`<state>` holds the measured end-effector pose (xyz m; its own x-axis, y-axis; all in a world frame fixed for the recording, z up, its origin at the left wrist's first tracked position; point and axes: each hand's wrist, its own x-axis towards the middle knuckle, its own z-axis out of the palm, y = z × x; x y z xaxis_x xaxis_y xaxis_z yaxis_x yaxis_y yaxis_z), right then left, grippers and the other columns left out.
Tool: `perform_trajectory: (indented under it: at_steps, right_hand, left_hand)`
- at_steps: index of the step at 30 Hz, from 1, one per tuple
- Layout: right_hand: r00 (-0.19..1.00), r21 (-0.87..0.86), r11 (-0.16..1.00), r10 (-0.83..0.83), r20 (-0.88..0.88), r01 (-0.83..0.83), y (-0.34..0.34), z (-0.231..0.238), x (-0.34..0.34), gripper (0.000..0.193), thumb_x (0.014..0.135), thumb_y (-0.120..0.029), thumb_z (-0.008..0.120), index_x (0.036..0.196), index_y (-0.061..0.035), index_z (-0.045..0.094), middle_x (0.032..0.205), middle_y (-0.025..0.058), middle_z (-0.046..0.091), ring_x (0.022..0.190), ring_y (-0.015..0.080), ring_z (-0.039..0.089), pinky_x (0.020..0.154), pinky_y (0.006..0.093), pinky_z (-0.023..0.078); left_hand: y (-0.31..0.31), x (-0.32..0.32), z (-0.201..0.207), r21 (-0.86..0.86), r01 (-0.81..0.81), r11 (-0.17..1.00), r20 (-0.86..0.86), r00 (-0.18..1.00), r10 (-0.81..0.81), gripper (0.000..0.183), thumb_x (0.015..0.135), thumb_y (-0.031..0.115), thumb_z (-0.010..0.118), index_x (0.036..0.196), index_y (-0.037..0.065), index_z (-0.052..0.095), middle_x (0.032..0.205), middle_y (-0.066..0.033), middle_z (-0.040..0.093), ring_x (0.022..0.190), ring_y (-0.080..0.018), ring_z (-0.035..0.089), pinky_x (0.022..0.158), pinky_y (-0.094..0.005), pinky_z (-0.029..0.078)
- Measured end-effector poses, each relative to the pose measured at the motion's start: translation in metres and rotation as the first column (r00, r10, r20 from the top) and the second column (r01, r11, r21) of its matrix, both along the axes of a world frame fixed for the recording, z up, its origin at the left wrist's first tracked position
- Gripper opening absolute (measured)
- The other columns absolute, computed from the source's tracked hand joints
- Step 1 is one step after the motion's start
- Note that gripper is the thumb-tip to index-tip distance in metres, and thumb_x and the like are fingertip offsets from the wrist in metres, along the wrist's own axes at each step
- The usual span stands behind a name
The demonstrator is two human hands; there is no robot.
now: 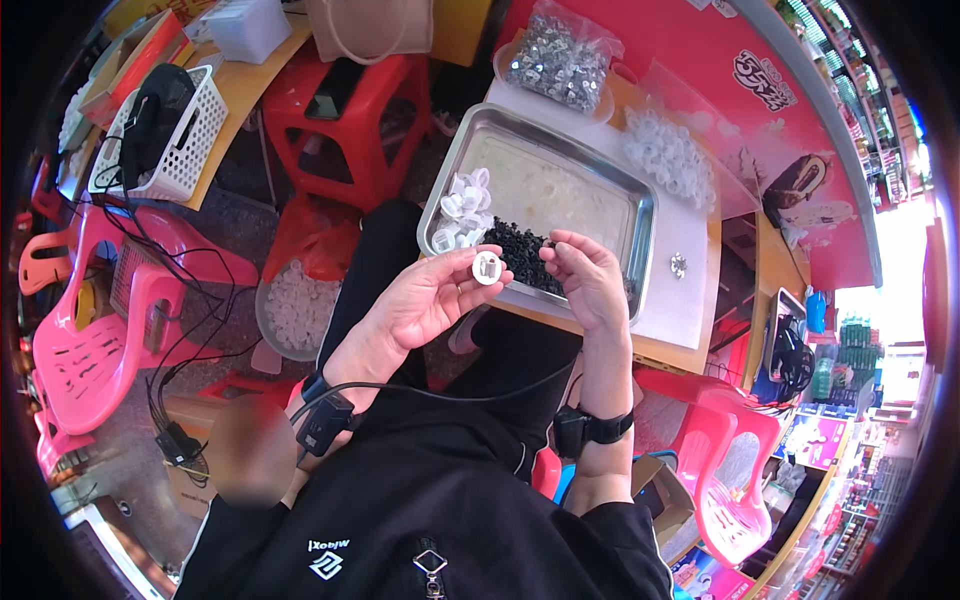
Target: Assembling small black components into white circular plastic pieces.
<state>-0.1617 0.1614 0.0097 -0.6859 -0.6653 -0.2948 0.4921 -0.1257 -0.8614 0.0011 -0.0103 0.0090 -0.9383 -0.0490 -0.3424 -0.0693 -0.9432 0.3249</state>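
Observation:
My left hand is closed, its fingers round a round white plastic part with a metal piece set in its middle. Just to the right, my right hand has thumb and forefinger pinched together. Whatever small dark thing sits at those fingertips is too small to name. Both hands are over the near edge of a metal tray. Inside the tray, a heap of small black parts lies beside the fingers, and white plastic caps are piled at its left end.
A clear bag of metal pieces and a heap of translucent parts lie beyond the tray. Several metal pieces rest to its right. At left are a basin of white parts, a red stool and a pink chair.

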Motion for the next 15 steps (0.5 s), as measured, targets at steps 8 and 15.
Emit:
perform_trajectory:
  at_steps: [8, 15]
  right_hand:
    - [0.983, -0.170, 0.982, -0.055, 0.177, 0.086, 0.002, 0.000, 0.019, 0.018, 0.089, -0.003, 0.062, 0.106, 0.0034, 0.063, 0.095, 0.0116, 0.068, 0.082, 0.0158, 0.067, 0.071, 0.0243, 0.054]
    - [0.983, -0.206, 0.970, -0.097, 0.155, 0.128, 0.002, -0.006, 0.022, 0.017, 0.090, -0.004, 0.062, 0.106, -0.0011, 0.062, 0.093, 0.0101, 0.067, 0.074, 0.0134, 0.065, 0.067, 0.0243, 0.054]
  left_hand:
    - [0.004, 0.000, 0.002, 0.031, 0.012, 0.999, 0.009, 1.000, -0.012, 0.036, 0.096, 0.012, 0.051, 0.124, -0.010, 0.049, 0.117, -0.0184, 0.060, 0.109, -0.0302, 0.061, 0.093, -0.0334, 0.055]
    - [0.005, 0.000, -0.001, 0.030, 0.017, 0.999, 0.000, 1.000, -0.017, 0.036, 0.096, 0.012, 0.051, 0.124, -0.010, 0.049, 0.117, -0.0189, 0.060, 0.110, -0.0312, 0.061, 0.093, -0.0343, 0.055]
